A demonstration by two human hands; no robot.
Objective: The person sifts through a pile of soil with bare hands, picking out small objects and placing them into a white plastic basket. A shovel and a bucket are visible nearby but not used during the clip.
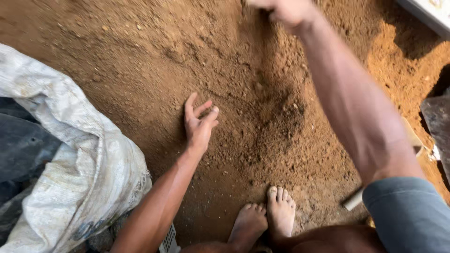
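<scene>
Brown soil (262, 112) is covering pretty much the whole ground, clumpy and loose. A white woven sack (89, 164) is slumping at 9 o'clock with its mouth gaping open. The left hand (199, 124) is lying flat on the soil near the middle, fingers spread, gripping nothing. The right hand (286, 10) is reaching up at 12 o'clock, half cut off by the edge, so I can't tell whether it's closed. Two bare feet (267, 218) are standing at 6 o'clock.

left hand (199, 125) lies flat, fingers spread; right hand (286, 10) reaches far forward, arm extended.
</scene>
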